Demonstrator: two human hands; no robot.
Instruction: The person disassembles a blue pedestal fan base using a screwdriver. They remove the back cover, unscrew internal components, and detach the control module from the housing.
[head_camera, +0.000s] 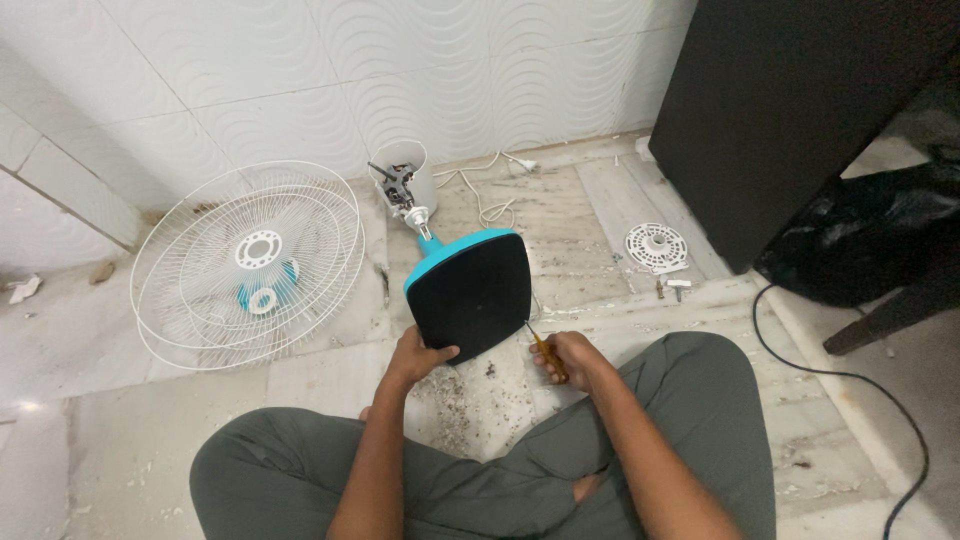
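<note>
Gripping the lower left edge of the fan base (470, 295), the left hand (420, 357) has its thumb on the black underside and its fingers curled behind, where they are hidden. The right hand (572, 360) is closed around the amber handle of a screwdriver (541, 347), whose thin shaft points up to the right edge of the base; the tip is too small to see clearly, so I cannot tell if it sits in a screw.

Nearest to the camera are the person's crossed legs in grey-green trousers (690, 420), cut off by the bottom edge. Between the knees, the floor (100, 440) carries dust and small dark crumbs.

The base is tilted up on the floor with its black bottom facing the camera, a turquoise rim showing at the top. Behind it, the motor housing (405, 185) lies with bare metal parts visible; how it joins the base is hard to make out. To the left rest the white wire grilles (250, 262), stacked, with a turquoise part partly hidden under them. To the right lies a small round white cover (656, 246) with a few tiny screws beside it. A white cord (485, 195) runs toward the tiled wall (300, 80). A dark cabinet (800, 110) and a black cable (850, 375) stand at the right, both cut off.
</note>
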